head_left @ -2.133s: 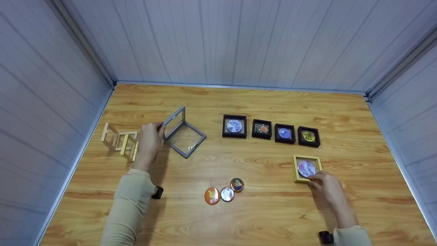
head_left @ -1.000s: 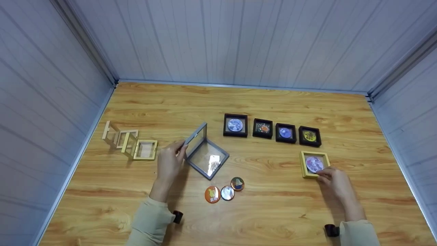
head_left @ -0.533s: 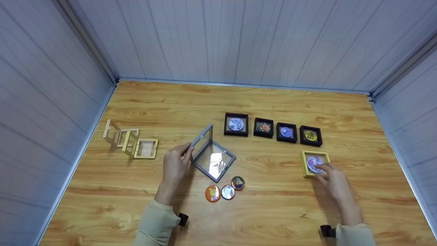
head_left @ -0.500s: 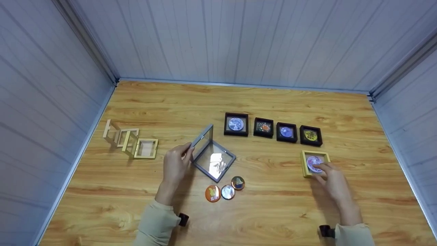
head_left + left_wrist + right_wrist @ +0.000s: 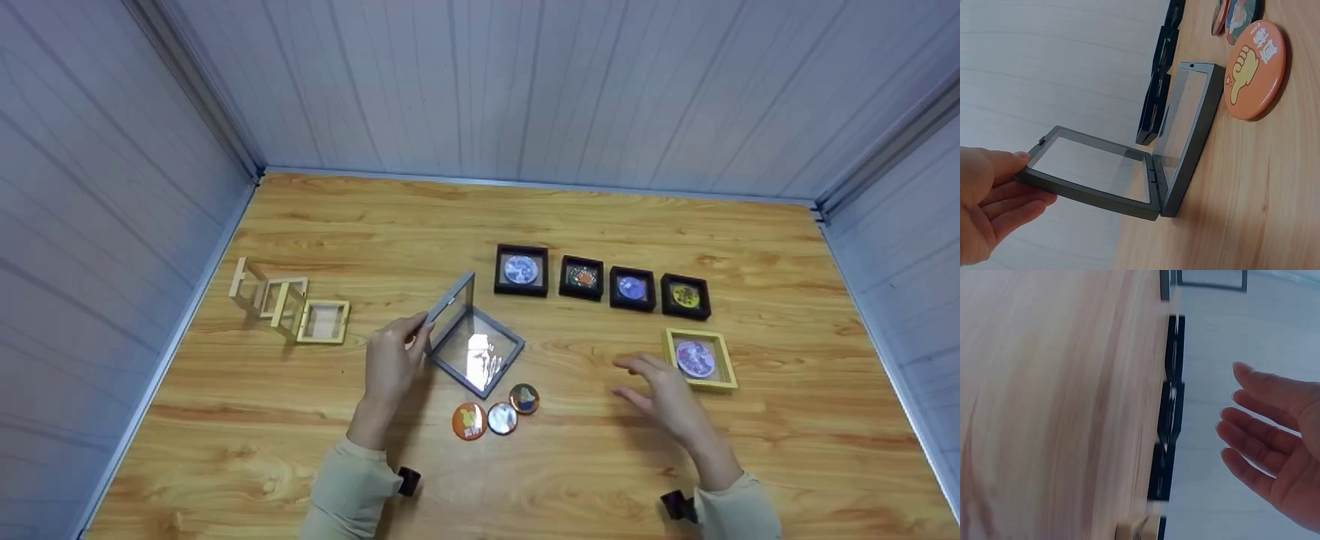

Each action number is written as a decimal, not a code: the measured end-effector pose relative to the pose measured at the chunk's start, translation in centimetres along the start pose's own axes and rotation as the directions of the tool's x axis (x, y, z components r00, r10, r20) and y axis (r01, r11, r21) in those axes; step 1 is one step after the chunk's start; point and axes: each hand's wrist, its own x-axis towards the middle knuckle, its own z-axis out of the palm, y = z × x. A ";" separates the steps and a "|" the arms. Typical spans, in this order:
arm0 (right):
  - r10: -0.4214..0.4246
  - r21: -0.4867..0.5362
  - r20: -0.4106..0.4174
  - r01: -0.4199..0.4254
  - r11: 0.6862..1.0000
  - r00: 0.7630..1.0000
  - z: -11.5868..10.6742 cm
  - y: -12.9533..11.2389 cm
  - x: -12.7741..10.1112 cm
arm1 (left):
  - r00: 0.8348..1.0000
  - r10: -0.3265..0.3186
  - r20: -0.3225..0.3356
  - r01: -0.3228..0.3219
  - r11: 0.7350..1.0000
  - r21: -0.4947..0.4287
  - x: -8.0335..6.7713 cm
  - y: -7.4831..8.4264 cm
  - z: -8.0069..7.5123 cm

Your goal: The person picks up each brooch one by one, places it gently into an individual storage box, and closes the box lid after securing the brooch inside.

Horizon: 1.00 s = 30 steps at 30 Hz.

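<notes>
1. Since half a second ago the right hand (image 5: 664, 394) has left the yellow square frame holding a purple badge (image 5: 699, 360) and now hovers to the left of it, fingers spread and holding nothing; the left hand has not shifted.

2. Far to the left of the grey hinged display frame (image 5: 474, 341), two pale wooden open frames (image 5: 289, 309) stand near the wall edge of the wooden table (image 5: 525, 217).

3. Just left of the grey frame, the left hand (image 5: 391, 361) pinches the outer edge of its raised lid between thumb and fingertips (image 5: 1013, 183); the base lies flat on the table with the lid propped up at the hinge.

4. Just in front of the grey frame lie three round badges touching in a row: an orange thumbs-up badge (image 5: 469, 421), a silvery badge (image 5: 502, 418) and a brown badge (image 5: 524, 398).

5. Behind and to the right of the grey frame runs a row of four black square frames (image 5: 600, 281), each with a badge inside.

6. Risks, as I judge them: the lid is held only by a light pinch at one edge, so it could slip and snap shut; pushing it further back could strain the hinge or slide the base into the badges; the free hand, sweeping low, could scatter the touching badges
</notes>
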 end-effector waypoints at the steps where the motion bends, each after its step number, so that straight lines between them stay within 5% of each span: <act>1: 0.008 0.008 0.026 -0.008 1.000 1.000 0.3 -0.4 0.2 | 1.000 -0.003 0.003 0.003 1.000 0.001 0.0 0.0 0.0; 13: -0.050 0.019 0.305 0.046 0.999 0.951 3.4 -3.2 2.5 | 1.000 0.002 0.008 -0.002 1.000 0.011 0.0 0.0 0.0; 30: -0.166 0.056 0.475 0.159 0.986 0.864 6.4 -4.0 5.0 | 0.999 0.042 0.003 -0.042 0.999 0.004 0.0 -0.1 0.1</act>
